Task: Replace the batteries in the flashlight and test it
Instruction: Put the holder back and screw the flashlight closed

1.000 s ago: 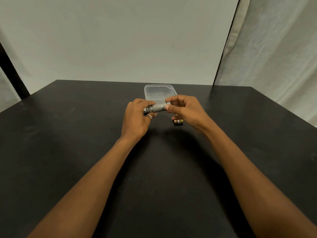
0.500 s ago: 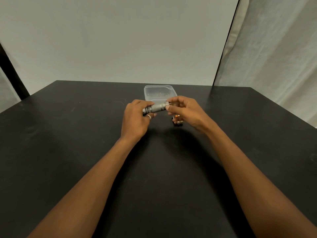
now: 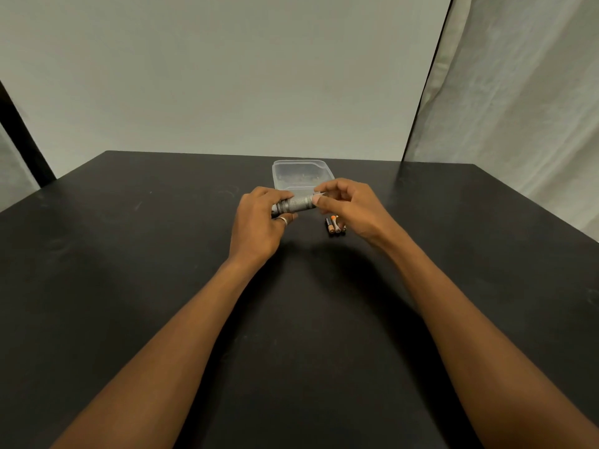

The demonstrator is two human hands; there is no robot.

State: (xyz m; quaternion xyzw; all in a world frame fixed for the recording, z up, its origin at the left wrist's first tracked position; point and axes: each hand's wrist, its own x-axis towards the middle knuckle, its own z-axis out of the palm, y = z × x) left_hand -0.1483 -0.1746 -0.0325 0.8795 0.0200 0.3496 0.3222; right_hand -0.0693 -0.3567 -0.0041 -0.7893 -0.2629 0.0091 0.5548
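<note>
L hand grips flashlight head end; R hand pinches tail end. Prob cap twist: hold body steady, turn w/ fingertips only, over table.

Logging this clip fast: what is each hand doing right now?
Left hand: grips the flashlight around its left end.
Right hand: pinches the flashlight's right end between thumb and forefinger.

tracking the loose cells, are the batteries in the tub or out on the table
Out: the batteries lie together on the black table, in front of the clear tub, beside the right hand.
</note>
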